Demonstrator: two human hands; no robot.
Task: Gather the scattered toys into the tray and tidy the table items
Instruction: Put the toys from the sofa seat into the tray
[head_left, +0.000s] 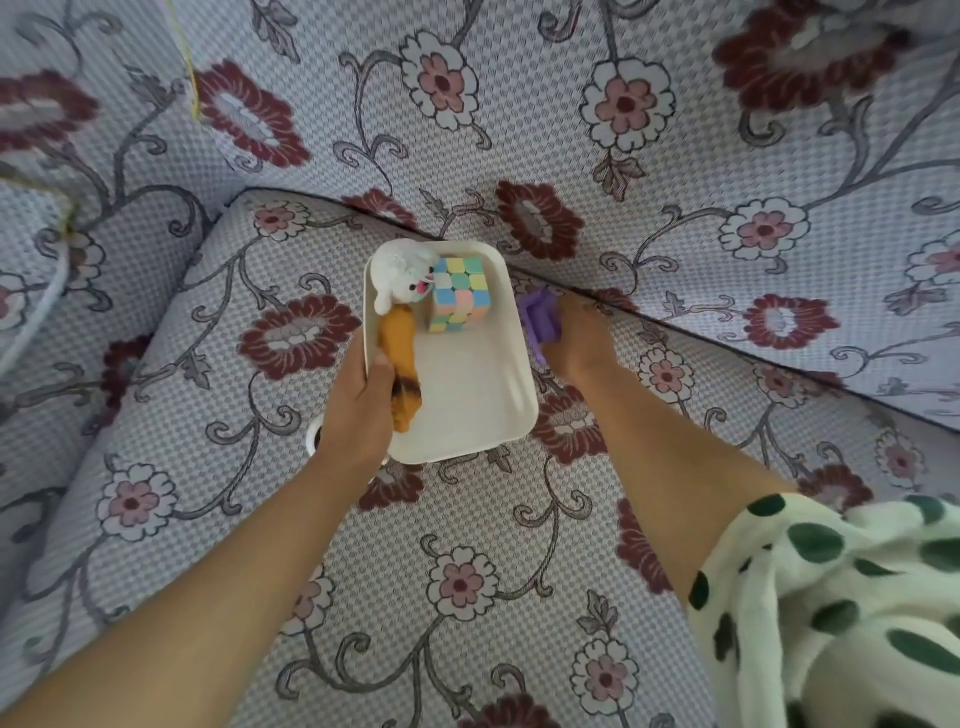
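A white tray (470, 384) lies on a flowered sofa seat (467, 571). Inside it sit a white plush bunny (402, 275), a pastel puzzle cube (460, 296) and an orange plush toy (402, 358). My left hand (358, 405) grips the tray's left rim, thumb over the edge beside the orange toy. Just right of the tray, my right hand (584, 340) holds a purple plastic toy (543, 317) against the seat near the back cushion; its fingers are partly blurred.
The sofa backrest (623, 130) rises behind the tray and an armrest (78, 270) stands at the left. A small white round object (314, 439) peeks out under my left wrist. A spotted green and white sleeve (841, 597) hangs at lower right.
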